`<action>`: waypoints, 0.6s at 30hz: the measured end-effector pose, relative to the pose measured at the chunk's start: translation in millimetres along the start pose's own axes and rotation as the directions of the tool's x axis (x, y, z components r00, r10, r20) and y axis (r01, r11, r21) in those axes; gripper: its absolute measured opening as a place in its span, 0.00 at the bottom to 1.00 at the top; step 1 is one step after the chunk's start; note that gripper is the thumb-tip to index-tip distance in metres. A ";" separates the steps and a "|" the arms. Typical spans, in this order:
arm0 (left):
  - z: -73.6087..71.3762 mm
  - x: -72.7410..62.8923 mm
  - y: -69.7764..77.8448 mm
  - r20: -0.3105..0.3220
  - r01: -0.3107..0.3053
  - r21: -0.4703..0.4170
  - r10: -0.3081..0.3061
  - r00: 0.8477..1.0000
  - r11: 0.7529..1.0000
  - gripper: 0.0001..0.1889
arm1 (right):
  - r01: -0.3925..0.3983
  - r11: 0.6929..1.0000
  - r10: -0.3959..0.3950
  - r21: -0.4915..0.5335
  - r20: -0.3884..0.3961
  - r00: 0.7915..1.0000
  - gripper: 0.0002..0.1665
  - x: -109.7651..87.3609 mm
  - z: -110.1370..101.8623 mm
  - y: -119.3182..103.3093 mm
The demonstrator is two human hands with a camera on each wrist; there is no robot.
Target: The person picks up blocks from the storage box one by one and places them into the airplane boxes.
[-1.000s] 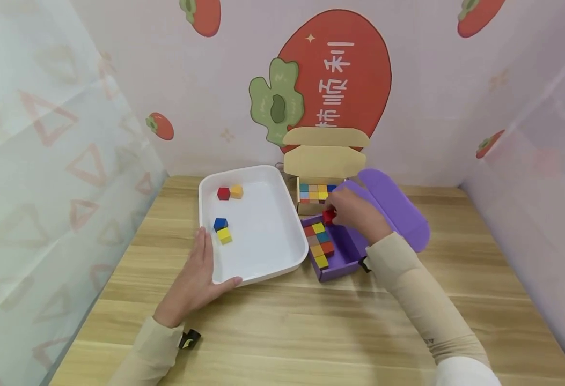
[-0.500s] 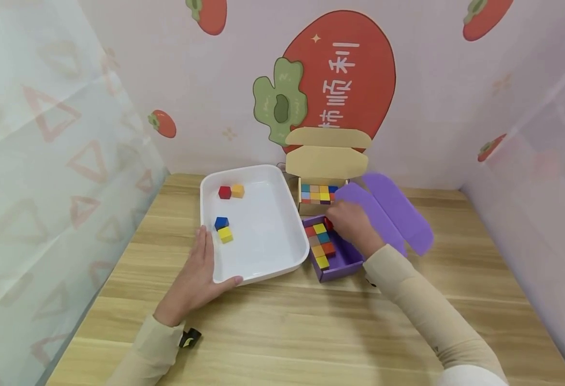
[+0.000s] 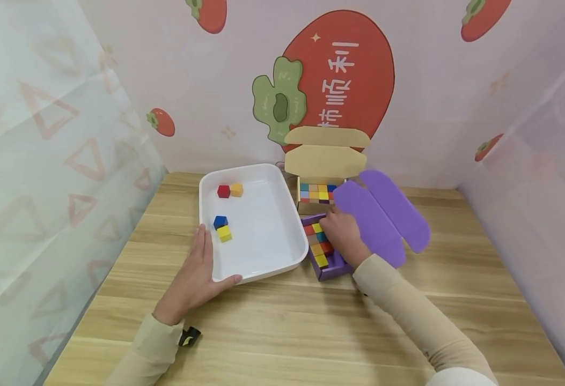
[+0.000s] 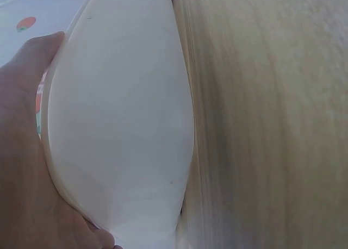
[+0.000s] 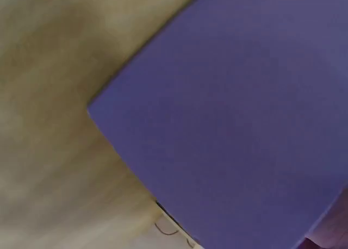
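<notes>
My left hand (image 3: 192,273) rests against the near left corner of a white tray (image 3: 263,230), fingers along its side and thumb at its front rim. In the left wrist view the hand (image 4: 32,151) lies against the tray's outer wall (image 4: 119,113). My right hand (image 3: 345,233) reaches down into an open purple box (image 3: 335,273), beside rows of coloured cubes (image 3: 317,249). Its fingertips and the red cube seen there earlier are hidden behind the hand; I cannot tell whether it still grips that cube. The box's purple lid (image 5: 217,113) fills most of the right wrist view.
A red cube (image 3: 224,191), an orange cube (image 3: 236,190), a blue cube (image 3: 220,221) and a yellow cube (image 3: 224,234) lie in the tray's left half. Behind the purple box stands an open cream box (image 3: 302,206) with several cubes. The purple lid (image 3: 374,225) leans out rightward.
My right hand has moved left and lower over the purple box with the red cube, which is now out of sight. The left hand and the tray have stayed put.
</notes>
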State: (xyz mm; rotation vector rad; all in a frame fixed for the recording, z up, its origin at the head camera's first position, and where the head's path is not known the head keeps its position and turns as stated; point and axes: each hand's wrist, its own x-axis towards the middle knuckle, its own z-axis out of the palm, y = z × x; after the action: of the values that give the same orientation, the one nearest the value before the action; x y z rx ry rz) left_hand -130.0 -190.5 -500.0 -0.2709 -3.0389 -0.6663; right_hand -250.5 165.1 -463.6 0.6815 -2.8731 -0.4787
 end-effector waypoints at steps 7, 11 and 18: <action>1.1 0.4 -0.9 -0.007 0.004 -0.001 -0.004 1.000 1.000 0.74 | -0.031 0.996 0.028 0.078 0.039 0.999 0.02 -3.8 1.6 -10.4; 1.3 0.1 -1.1 0.000 0.005 -0.009 -0.005 1.000 1.000 0.74 | -0.082 0.978 0.071 0.193 0.063 0.995 0.04 -4.8 2.2 -11.7; 2.4 -0.1 -0.9 -0.005 0.004 -0.012 -0.004 1.000 1.000 0.74 | -0.125 0.836 0.147 0.535 0.001 0.989 0.10 -2.7 -5.5 4.9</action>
State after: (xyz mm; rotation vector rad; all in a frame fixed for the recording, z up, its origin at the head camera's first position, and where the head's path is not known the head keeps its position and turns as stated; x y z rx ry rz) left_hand -130.0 -190.3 -502.5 -0.2624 -3.0321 -0.6852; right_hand -249.0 168.9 -456.9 0.5326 -2.9924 0.3767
